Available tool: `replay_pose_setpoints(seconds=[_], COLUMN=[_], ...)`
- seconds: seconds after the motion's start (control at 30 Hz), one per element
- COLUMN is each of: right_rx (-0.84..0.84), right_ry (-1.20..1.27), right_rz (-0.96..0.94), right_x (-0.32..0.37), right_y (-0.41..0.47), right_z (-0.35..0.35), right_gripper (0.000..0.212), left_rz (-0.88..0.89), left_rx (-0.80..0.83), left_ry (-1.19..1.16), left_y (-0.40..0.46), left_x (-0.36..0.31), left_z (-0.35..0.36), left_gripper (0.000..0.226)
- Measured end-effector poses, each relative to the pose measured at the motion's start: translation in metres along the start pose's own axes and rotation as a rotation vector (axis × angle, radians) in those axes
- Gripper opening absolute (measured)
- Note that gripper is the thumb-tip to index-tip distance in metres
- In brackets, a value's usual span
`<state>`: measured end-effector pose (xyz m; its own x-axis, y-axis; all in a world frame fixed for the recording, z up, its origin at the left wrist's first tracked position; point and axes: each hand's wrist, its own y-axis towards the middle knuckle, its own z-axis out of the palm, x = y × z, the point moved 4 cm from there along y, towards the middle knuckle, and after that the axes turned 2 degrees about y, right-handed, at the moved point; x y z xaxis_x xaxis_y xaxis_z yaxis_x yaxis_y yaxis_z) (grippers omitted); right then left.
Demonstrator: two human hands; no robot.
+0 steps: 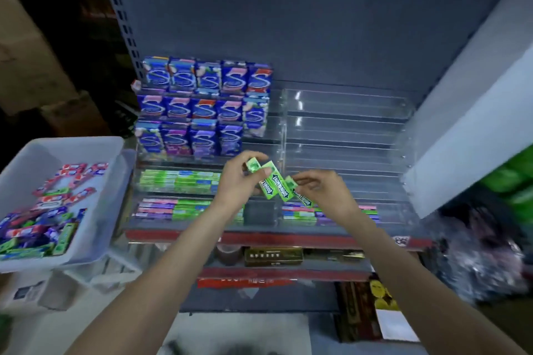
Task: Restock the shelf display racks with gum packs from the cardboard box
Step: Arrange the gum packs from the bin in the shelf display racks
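My left hand (239,179) grips a small bunch of green gum packs (272,181) in front of the clear display rack (346,130). My right hand (320,190) pinches the rightmost green pack (297,192) of that bunch. Both hands hover above the lower rows of flat gum packs (178,181). Blue gum boxes (202,106) fill the rack's upper left tiers; the right tiers hold nothing. A white bin (109,153) at the left holds several loose gum packs (43,219).
The shelf's red front edge (288,238) runs below my hands, with gold boxes (274,256) on the shelf beneath. A grey back panel rises behind the rack. A white wall slants at the right, with shiny bags (484,262) below it.
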<state>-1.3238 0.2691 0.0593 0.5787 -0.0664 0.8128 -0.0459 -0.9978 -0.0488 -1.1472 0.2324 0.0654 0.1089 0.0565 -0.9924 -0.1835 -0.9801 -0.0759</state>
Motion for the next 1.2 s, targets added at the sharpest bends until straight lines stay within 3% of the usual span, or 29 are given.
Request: replay_pose_setpoints(seconds=[0.4, 0.8, 0.93, 1.2], right_rx=[-0.122, -0.236, -0.170, 0.129], right_ry=[-0.243, -0.413, -0.411, -0.401], right_rz=[0.141, -0.076, -0.078, -0.076], right_x=[-0.130, -0.142, -0.138, -0.116], right_y=[-0.039, -0.007, 0.007, 0.032], right_z=[-0.129, -0.146, -0.138, -0.072], right_gripper=[0.016, 0.022, 0.023, 0.025], left_rz=[-0.084, -0.140, -0.135, -0.138], left_rx=[0.143, 0.028, -0.004, -0.111], left_ry=[-0.004, 0.012, 0.010, -0.039], left_y=[0.015, 0.029, 0.032, 0.031], left_x=[0.007, 0.016, 0.014, 0.012], left_z=[0.151, 0.171, 0.164, 0.121], left_gripper=[0.016, 0.016, 0.017, 0.014])
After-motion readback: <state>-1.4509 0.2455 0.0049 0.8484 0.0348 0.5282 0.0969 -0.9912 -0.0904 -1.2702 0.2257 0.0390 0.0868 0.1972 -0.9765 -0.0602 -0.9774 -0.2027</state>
